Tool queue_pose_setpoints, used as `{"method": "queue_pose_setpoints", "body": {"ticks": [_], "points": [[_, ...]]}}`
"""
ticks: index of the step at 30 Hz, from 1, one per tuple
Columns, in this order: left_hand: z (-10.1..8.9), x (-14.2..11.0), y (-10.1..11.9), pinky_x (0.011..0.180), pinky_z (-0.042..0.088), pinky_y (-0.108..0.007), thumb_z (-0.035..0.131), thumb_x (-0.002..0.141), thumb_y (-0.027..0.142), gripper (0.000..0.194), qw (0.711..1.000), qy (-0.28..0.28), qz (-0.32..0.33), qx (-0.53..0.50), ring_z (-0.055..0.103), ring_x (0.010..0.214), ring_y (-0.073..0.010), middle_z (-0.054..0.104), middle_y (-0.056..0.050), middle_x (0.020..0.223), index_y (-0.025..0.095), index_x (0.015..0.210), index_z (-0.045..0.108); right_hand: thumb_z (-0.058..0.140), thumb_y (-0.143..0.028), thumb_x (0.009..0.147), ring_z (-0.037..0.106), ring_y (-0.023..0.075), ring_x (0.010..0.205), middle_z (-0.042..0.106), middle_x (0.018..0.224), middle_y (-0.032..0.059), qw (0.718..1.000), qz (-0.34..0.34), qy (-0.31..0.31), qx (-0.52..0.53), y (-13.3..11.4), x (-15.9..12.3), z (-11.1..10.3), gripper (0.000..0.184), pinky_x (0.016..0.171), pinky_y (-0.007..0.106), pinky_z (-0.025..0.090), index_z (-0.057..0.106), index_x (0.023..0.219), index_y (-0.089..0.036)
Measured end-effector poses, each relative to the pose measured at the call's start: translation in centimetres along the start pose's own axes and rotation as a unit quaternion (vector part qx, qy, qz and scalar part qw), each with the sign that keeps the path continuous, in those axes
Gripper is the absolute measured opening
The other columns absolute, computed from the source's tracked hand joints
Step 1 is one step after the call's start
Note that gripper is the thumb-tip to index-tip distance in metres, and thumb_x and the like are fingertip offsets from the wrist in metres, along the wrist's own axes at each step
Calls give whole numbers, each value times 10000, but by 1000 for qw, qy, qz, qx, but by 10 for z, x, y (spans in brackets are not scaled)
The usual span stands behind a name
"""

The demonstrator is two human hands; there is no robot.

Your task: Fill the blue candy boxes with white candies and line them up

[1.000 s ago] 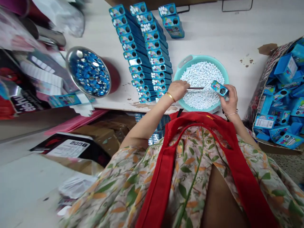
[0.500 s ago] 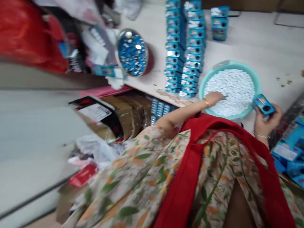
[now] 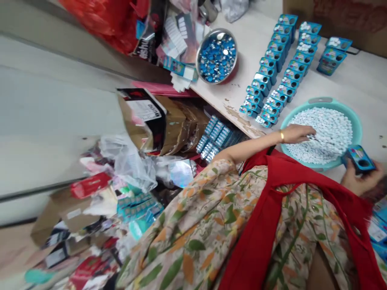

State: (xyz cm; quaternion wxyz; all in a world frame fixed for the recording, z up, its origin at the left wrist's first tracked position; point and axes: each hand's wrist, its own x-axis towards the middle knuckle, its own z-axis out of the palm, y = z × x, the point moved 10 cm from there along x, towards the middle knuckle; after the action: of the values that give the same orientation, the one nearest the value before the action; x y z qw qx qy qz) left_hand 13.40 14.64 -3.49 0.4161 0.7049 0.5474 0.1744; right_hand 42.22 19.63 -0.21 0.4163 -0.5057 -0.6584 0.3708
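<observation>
My left hand (image 3: 298, 133) reaches into a teal basin (image 3: 320, 100) heaped with small white candies (image 3: 331, 131). Its fingers are closed on a thin metal scoop that is mostly hidden under the hand. My right hand (image 3: 361, 181) is beside the basin's near right edge and grips a small blue box (image 3: 360, 158) with a round hole in its face. Two long rows of the same blue boxes (image 3: 275, 80) stand on the white table (image 3: 363, 76) to the left of the basin.
A steel bowl of blue caps (image 3: 216, 56) sits near the table's left edge. Brown cartons (image 3: 169, 121), packed blue boxes (image 3: 216, 137), plastic bags (image 3: 130, 161) and loose packets crowd the floor to my left. A red bag (image 3: 99, 20) lies at the top left.
My view has swung left toward the floor clutter. My left hand has dropped from beside the blue box into the candies, and my right hand has drawn the box to the basin's right.
</observation>
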Motion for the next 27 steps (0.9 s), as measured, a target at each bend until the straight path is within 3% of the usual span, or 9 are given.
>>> {"method": "queue_pose_setpoints", "body": {"ticks": [2,3,5,8,15,21,24,27], "points": [[-26,-20,26,1151,529,-389,555,1095,232,414,999,2,35,28,689,1402,-297,720,-190,1514,172,1485,680,885,-510,830,688,365,1084,694,1125,83,992,-19,33,-118,-11,-6,8,466,1062,669,585,716,1199,-280],[-36,-27,37,1129,532,-384,549,1091,239,391,998,0,45,50,698,1371,-288,738,-165,1478,195,1454,686,811,-521,870,698,346,1032,707,1102,92,990,-19,3,-137,-14,-8,23,438,1005,644,613,713,1200,-250],[-51,-35,52,1076,541,-380,544,1080,248,349,993,-20,47,105,713,1310,-281,770,-123,1390,225,1390,702,726,-513,892,716,340,1075,736,1158,125,987,-46,-50,-143,-22,-11,52,444,990,599,641,691,1233,-230],[-63,-35,68,982,550,-374,557,1068,262,307,980,-62,36,183,736,1223,-285,783,-108,1318,226,1321,728,668,-421,938,724,343,1168,752,1226,146,983,-78,-78,-149,-25,-13,80,395,1060,575,638,669,1290,-241],[-68,-22,96,923,546,-395,582,1062,247,259,960,-102,16,259,753,1124,-304,786,-111,1197,216,1243,765,614,-339,977,730,345,1230,768,1280,154,977,-109,-112,-148,-23,-29,98,402,1102,571,636,650,1368,-250],[-65,-24,128,907,542,-434,380,1129,154,397,952,-77,34,294,751,1062,-307,767,-146,1085,183,1270,750,577,-348,996,722,349,1263,768,1315,168,974,-116,-130,-144,-18,-29,114,422,1122,604,628,638,1400,-240],[-75,-25,107,937,546,-466,410,1148,217,364,954,-56,8,293,735,1114,-328,764,-138,1132,228,1295,743,577,-442,1031,723,348,1249,766,1294,167,977,-99,-122,-142,-14,-28,111,400,1118,605,633,649,1371,-244],[-81,-22,41,949,547,-472,510,1116,245,308,950,-39,-69,303,726,1156,-348,757,-149,1226,237,1336,725,592,-533,1042,730,347,1231,760,1277,154,982,-73,-99,-145,-10,-26,96,414,1104,601,641,656,1346,-260]]}}
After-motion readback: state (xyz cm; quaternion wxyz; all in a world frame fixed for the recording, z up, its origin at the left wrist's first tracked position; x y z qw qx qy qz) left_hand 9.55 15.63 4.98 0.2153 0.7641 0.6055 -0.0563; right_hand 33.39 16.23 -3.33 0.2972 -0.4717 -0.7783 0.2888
